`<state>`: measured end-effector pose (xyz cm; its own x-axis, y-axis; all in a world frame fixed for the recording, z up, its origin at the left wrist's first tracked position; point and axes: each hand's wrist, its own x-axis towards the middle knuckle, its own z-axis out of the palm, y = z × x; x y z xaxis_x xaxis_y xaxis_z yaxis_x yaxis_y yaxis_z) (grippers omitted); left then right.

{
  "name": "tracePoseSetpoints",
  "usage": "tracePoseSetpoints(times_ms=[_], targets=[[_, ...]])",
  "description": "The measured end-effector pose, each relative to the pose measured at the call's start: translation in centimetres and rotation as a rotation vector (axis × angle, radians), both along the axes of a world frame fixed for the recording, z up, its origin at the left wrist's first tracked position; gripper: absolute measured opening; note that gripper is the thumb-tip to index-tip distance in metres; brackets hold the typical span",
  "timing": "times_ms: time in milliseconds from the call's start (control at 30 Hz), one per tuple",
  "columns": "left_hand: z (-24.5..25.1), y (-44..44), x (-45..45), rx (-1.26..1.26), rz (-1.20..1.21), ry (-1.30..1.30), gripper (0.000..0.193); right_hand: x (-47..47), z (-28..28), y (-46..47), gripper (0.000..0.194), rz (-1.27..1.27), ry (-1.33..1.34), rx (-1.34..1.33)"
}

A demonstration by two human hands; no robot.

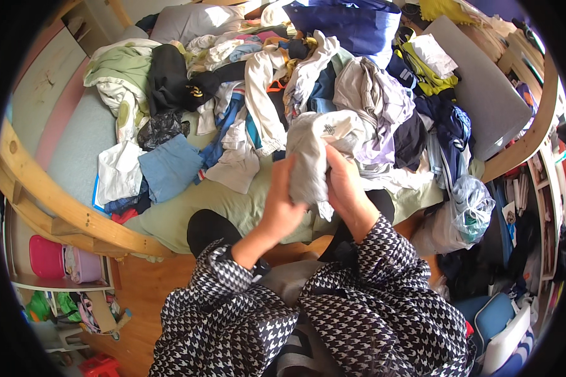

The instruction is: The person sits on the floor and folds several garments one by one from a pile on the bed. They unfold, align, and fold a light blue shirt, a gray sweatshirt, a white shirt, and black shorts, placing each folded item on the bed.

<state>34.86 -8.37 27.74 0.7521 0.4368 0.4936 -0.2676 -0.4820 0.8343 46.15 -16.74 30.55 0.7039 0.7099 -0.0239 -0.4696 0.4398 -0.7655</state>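
Observation:
A light grey cloth garment [306,165] with a small dark print is bunched between my two hands, above the front of a bed. My left hand [283,200] grips its left and lower side, slightly blurred. My right hand [346,181] holds its right side, the thumb on the cloth. Behind it spreads a pile of clothes, among them a white long-sleeved garment [260,101], a lilac garment [392,113] and a black garment [166,77]. A blue folded cloth [170,167] lies at the left beside a white one [119,170].
A wooden bed rail [75,202] curves along the left. A dark blue bag [349,30] stands at the back, a grey cushion [481,85] at the right. A filled plastic bag [471,212] sits at the right front edge. A pink bin [46,257] is on the lower left shelf.

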Motion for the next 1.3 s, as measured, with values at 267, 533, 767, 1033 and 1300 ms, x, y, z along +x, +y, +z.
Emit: tracePoseSetpoints(times_ms=[267, 533, 767, 1033, 1300], targets=[[11.2, 12.8, -3.8, -0.286, 0.298, -0.306, 0.024, 4.5, 9.0, -2.3, 0.023, -0.359, -1.089, -0.343], [20.8, 11.7, -4.9, 0.245, 0.057, -0.175, 0.019, 1.5, 18.5, 1.4, 0.08, -0.204, -1.652, 0.041], [16.9, 11.6, -3.7, 0.03, -0.008, 0.06, 0.039, -1.4, 19.5, 5.5, 0.039, 0.025, -2.084, -0.337], [8.1, 10.5, -3.2, -0.134, -0.061, 0.253, 0.084, 1.1, 21.1, 7.1, 0.028, -0.051, -1.87, -0.216], [9.3, 17.3, -5.8, -0.15, 0.29, 0.327, 0.049, 4.3, 24.6, 5.0, 0.032, -0.076, -1.82, -0.336]])
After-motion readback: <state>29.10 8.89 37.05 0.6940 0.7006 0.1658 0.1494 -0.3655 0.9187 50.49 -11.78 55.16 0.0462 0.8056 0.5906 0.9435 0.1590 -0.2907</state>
